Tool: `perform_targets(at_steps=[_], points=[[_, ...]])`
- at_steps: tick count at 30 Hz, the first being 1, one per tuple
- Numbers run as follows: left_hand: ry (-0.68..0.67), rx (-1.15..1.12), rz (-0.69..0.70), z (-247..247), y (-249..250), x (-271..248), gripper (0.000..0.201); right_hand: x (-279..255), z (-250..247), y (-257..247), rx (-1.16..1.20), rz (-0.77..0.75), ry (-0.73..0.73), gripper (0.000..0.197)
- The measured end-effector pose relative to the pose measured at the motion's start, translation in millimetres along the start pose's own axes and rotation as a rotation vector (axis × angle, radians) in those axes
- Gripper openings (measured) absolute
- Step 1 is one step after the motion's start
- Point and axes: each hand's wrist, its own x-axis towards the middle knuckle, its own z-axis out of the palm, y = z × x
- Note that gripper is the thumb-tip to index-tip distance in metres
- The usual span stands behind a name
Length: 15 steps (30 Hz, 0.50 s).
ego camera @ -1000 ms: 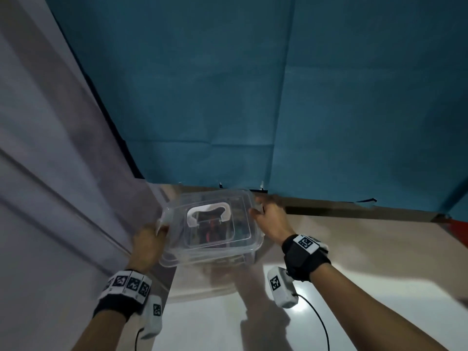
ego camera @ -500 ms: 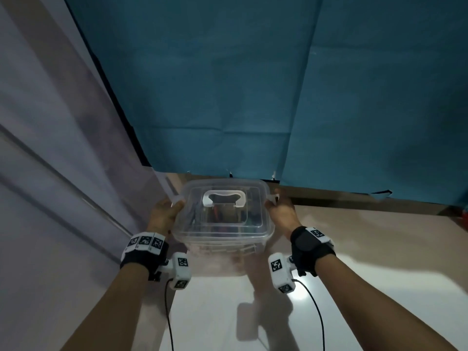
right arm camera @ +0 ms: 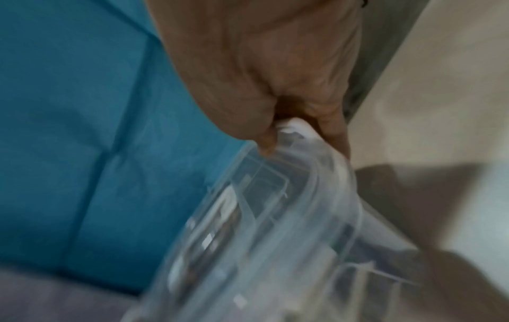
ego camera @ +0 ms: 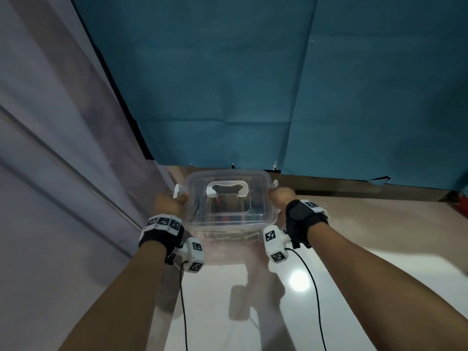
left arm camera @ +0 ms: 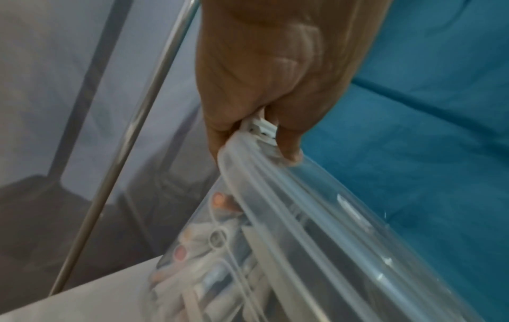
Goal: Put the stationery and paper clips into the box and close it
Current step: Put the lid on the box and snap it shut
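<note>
Head view shows one clear plastic box point(ego camera: 228, 201) held between both hands above the far left corner of a glossy pale table point(ego camera: 354, 274), close to the backdrop. Its transparent lid point(ego camera: 229, 179) sits on top, with one white handle point(ego camera: 227, 188) lying flat in a recess at the middle. Through the walls show blurred pens and other stationery point(left arm camera: 198, 246), too smeared to count.

One white latch point(ego camera: 178, 191) sticks out at the left end and another point(ego camera: 274, 184) at the right. The left hand point(ego camera: 168, 205) grips the left end; in the left wrist view its thumb and fingers point(left arm camera: 286, 139) curl round the latch and the box rim. The right hand point(ego camera: 279, 196) grips the right end the same way, fingers pinching the white latch point(right arm camera: 294, 127) in the right wrist view, which is blurred.

Each wrist wears a black strap with a white marker-tagged camera block, two in all, each trailing a black cable. A bright light spot reflects off the table. Behind hangs a teal cloth backdrop point(ego camera: 253, 84) with fold creases; a grey panelled wall point(ego camera: 50, 148) runs along the left.
</note>
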Motion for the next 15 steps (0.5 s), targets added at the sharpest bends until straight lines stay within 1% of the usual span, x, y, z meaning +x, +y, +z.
perform_targets(at_steps=[2, 5, 7, 9, 11, 13, 14, 15], points=[[0.046, 0.054, 0.047, 4.8, 7.9, -9.6, 0.025, -3.7, 5.1, -4.0, -0.196, -0.051, 0.08, 0.038], [0.07, 0.096, 0.076, 11.8, 15.6, -16.0, 0.029, -9.4, 6.9, -5.8, -0.372, -0.088, 0.097, 0.037], [0.05, 0.149, 0.063, 10.8, 18.2, -14.9, 0.029, -15.3, 0.6, -9.4, -0.406, -0.09, 0.067, 0.036], [0.01, 0.234, 0.093, 7.2, 27.0, -10.9, 0.025, -23.2, -8.3, -15.5, -0.424, -0.107, 0.011, 0.036], [-0.029, 0.375, 0.147, 2.0, 41.4, -11.3, 0.019, -28.4, -17.1, -19.2, -0.428, -0.106, -0.063, 0.036], [-0.018, 0.448, 0.27, 7.4, 66.0, -10.8, 0.024, -38.8, -30.6, -23.3, -0.397, -0.087, -0.117, 0.033], [-0.027, 0.45, 0.338, 11.9, 85.2, -15.3, 0.026, -43.8, -38.5, -26.2, -0.402, -0.108, -0.132, 0.034], [-0.05, 0.403, 0.367, 21.8, 107.4, -19.1, 0.028, -54.2, -49.0, -29.2, -0.409, -0.138, -0.129, 0.039]])
